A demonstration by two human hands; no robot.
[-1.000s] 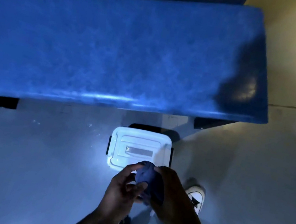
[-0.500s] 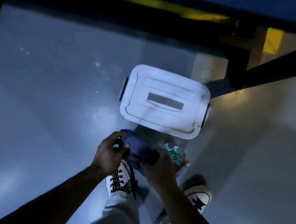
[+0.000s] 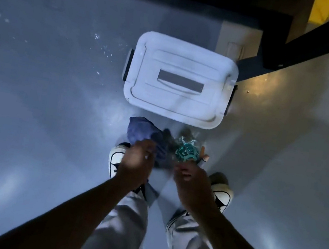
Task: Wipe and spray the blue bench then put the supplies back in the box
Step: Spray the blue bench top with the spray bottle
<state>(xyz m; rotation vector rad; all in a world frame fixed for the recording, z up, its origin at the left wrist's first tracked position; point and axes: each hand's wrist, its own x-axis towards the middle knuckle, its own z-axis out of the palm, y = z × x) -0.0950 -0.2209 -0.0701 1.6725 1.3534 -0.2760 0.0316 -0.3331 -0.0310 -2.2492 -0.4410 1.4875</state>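
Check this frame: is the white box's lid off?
No, the lid sits closed on the white box, with the blue cloth outside it.

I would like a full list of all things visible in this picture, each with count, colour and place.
white plastic box with closed lid: one, white with dark side latches, on the floor ahead of the feet.
crumpled blue cloth: one, dark blue, held in front of the box.
clear bottle with teal top: one, teal and transparent, blurred, beside the cloth.
grey floor: one, grey, with pale specks left of the box.
white sneakers: two, white with dark trim, under the hands.
left hand: one, holds the cloth.
right hand: one, holds the bottle.
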